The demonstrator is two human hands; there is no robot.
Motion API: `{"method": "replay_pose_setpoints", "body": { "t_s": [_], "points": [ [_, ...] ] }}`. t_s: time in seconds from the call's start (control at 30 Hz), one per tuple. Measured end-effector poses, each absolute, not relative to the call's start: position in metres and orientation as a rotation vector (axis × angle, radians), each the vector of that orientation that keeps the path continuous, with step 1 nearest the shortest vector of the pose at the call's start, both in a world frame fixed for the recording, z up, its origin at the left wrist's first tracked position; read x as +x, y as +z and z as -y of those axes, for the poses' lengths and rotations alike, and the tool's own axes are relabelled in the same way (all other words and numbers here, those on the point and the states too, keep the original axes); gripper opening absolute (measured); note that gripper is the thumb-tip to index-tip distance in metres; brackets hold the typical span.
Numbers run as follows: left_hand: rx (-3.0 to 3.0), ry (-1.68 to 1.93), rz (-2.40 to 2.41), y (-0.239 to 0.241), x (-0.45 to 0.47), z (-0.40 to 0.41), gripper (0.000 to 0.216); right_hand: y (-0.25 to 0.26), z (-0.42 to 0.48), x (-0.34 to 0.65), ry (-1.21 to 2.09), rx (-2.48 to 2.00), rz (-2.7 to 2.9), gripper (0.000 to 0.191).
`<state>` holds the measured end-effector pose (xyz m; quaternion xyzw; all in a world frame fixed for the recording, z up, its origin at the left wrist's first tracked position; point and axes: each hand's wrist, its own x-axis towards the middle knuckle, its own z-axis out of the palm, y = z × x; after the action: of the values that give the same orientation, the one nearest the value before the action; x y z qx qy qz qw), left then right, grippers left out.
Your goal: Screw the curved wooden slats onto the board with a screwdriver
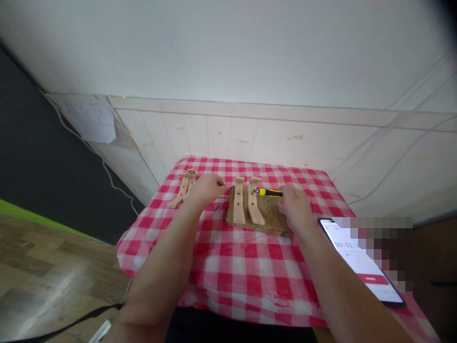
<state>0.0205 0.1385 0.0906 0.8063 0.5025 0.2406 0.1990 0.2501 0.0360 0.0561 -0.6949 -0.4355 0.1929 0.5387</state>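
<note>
A wooden board (271, 214) with many small holes lies on the red-and-white checked tablecloth (246, 267). Two curved wooden hooks (246, 205) stand on the board's left part. My right hand (294, 207) is closed round a yellow-and-black screwdriver (267, 192), whose tip points left at the top of the right-hand hook. My left hand (207, 186) is closed in a pinch just left of the board; what it holds is too small to make out.
Two more loose wooden hooks (184, 188) lie at the table's far left. A phone (360, 259) with a lit timer screen lies at the right edge. A pale panelled wall stands behind the table; wooden floor is at the left.
</note>
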Motion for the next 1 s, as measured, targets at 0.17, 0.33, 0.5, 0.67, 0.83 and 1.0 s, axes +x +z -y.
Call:
{"method": "replay_pose_setpoints", "body": {
  "t_s": [0.17, 0.33, 0.5, 0.67, 0.83, 1.0],
  "points": [
    [2.358, 0.364, -1.441, 0.085, 0.026, -0.137, 0.019, 0.062, -0.032, 0.246, 0.388, -1.758, 1.131, 0.033],
    [2.402, 0.124, -1.444, 0.088, 0.025, -0.134, 0.015, 0.075, -0.026, 0.236, 0.532, -1.772, 1.167, 0.037],
    [2.367, 0.085, -1.505, 0.086, 0.027, -0.134, 0.01, 0.07, -0.023, 0.227, 0.746, -1.58, 1.26, 0.037],
    [2.362, 0.095, -1.534, 0.079, 0.032, -0.136, 0.006, 0.061, -0.024, 0.224, 0.728, -1.542, 1.323, 0.043],
    [2.408, 0.098, -1.477, 0.077, 0.034, -0.136, 0.016, 0.072, -0.021, 0.224, 0.611, -1.562, 1.258, 0.042],
    [2.351, 0.183, -1.504, 0.081, 0.033, -0.136, 0.029, 0.071, -0.028, 0.242, 0.403, -1.55, 1.055, 0.041]
  ]
}}
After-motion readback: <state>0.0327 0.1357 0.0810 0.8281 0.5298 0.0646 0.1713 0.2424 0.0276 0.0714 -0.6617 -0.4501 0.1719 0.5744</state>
